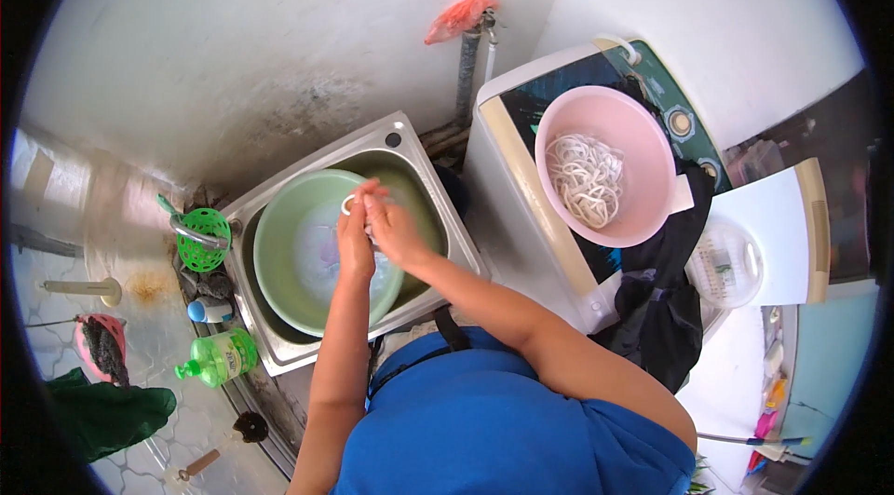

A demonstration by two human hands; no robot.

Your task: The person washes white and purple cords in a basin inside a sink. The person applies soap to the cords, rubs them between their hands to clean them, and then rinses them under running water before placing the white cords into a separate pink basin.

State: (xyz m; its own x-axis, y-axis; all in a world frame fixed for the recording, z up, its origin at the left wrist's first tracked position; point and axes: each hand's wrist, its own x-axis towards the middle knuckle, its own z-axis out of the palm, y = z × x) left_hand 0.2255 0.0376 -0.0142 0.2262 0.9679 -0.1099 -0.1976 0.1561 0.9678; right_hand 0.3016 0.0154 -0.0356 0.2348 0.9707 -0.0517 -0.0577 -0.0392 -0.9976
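My left hand [355, 244] and my right hand [396, 232] are pressed together over a round green basin [272, 253]. Between them is a white cord [347, 205]; a small loop of it pokes out beside the fingers, and the rest is mostly hidden by my palms. Cloudy, sudsy water [318, 257] lies in the basin under my hands. The basin sits inside a steel sink [402, 180]. To the right, a pink basin [643, 146] holds a tangled heap of white cords [587, 180].
The pink basin rests on a washing machine [521, 169], with black cloth [652, 318] draped beside it. Left of the sink stand a green mesh basket [202, 248] and a green soap bottle [223, 358]. A pipe [467, 76] with a tap rises behind.
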